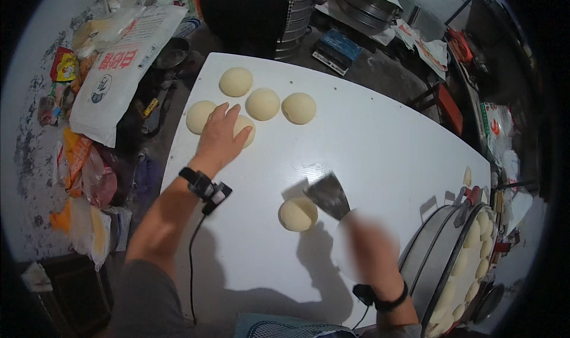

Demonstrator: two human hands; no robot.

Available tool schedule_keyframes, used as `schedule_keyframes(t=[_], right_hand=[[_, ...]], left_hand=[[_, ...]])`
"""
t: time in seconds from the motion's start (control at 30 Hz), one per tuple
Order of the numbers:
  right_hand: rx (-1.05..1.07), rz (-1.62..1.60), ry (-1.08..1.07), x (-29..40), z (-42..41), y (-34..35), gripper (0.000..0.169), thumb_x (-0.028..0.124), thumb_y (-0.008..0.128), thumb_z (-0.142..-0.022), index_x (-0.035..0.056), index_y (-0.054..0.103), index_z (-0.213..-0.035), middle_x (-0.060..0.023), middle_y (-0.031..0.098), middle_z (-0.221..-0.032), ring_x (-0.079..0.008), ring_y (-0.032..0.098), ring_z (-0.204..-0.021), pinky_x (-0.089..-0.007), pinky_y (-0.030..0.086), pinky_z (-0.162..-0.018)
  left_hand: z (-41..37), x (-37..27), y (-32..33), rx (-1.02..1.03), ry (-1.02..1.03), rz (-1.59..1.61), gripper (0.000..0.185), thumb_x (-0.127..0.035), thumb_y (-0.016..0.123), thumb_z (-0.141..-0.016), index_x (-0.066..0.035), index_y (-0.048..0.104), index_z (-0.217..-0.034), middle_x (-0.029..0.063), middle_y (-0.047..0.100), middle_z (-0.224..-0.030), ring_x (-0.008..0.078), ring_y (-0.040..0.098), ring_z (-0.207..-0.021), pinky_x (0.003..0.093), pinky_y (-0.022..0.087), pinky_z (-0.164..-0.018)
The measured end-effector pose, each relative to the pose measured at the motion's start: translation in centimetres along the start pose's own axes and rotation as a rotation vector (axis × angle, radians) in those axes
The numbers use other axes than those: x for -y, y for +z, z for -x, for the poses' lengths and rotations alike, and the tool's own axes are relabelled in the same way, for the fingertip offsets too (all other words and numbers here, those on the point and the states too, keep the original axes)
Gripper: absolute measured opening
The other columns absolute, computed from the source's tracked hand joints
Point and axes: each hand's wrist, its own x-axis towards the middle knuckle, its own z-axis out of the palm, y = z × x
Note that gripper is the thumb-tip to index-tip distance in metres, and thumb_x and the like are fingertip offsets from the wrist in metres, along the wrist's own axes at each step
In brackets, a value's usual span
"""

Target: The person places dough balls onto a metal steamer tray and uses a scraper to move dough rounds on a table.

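Several round dough balls sit on the white tabletop. My left hand rests with spread fingers over a dough ball, partly hiding it, and its fingertips reach beside another dough ball. Three more, one of them a dough ball, lie just beyond. A single dough ball stands nearer to me. Beside it, my blurred right hand grips a wide-bladed metal scraper, its blade close above the ball. A round white shape is partly hidden behind that hand.
At the right edge, a round metal steamer tray holds several pale dough pieces, with a red-handled tool at its rim. Across the table stands a person beside stacked metal steamers. A white sack is at the left.
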Motion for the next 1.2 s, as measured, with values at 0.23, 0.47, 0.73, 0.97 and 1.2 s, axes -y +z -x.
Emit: schedule_keyframes(t=[0.23,0.47,0.73,0.97,1.2], right_hand=[[-0.128,-0.092,0.165,-5.6,-0.9,6.7,0.04,0.007,0.064,-0.088,0.0023,0.057,-0.127,-0.0157,0.062,-0.084,-0.0337,0.061,-0.08,-0.0438,0.05,-0.064],[-0.221,-0.06,-0.098,-1.0,-2.6,11.3,0.058,0.028,0.075,-0.084,0.0002,0.054,-0.13,-0.0333,0.055,-0.118,-0.0459,0.057,-0.103,-0.0515,0.049,-0.086],[0.199,-0.417,-0.135,5.4,-3.2,13.1,0.036,0.008,0.066,-0.081,0.0079,0.058,-0.116,-0.027,0.055,-0.126,-0.0433,0.054,-0.12,-0.0486,0.049,-0.095],[0.176,-0.312,-0.075,2.4,5.0,10.6,0.059,0.016,0.071,-0.084,0.0103,0.047,-0.137,-0.0306,0.041,-0.141,-0.0481,0.045,-0.129,-0.0496,0.045,-0.102],[0.166,-0.392,-0.112,3.1,6.9,15.5,0.045,0.013,0.064,-0.088,0.0041,0.048,-0.13,-0.0313,0.047,-0.131,-0.0474,0.048,-0.125,-0.0492,0.05,-0.095]], left_hand=[[5.3,-4.5,1.0,0.369,0.217,0.335,0.057,-0.031,0.073,-0.088,0.0,0.055,-0.132,0.0218,0.056,-0.135,0.0373,0.051,-0.128,0.0437,0.042,-0.109],[9.1,-9.2,-0.9,0.636,0.119,0.664,0.056,-0.026,0.073,-0.088,0.005,0.053,-0.131,0.0259,0.052,-0.137,0.0396,0.05,-0.129,0.0428,0.042,-0.108],[0.1,0.2,1.9,0.293,-0.043,-0.023,0.079,-0.04,0.078,-0.079,-0.007,0.047,-0.143,0.0318,0.042,-0.144,0.0448,0.039,-0.136,0.0496,0.034,-0.113],[0.8,0.8,4.1,0.049,0.034,0.022,0.052,-0.013,0.076,-0.073,0.0,0.059,-0.119,0.024,0.055,-0.118,0.0427,0.051,-0.113,0.0496,0.043,-0.099],[2.5,-1.3,2.5,0.079,-0.016,0.025,0.057,-0.007,0.073,-0.074,0.0,0.055,-0.127,0.026,0.05,-0.127,0.0441,0.048,-0.12,0.0493,0.04,-0.104]])
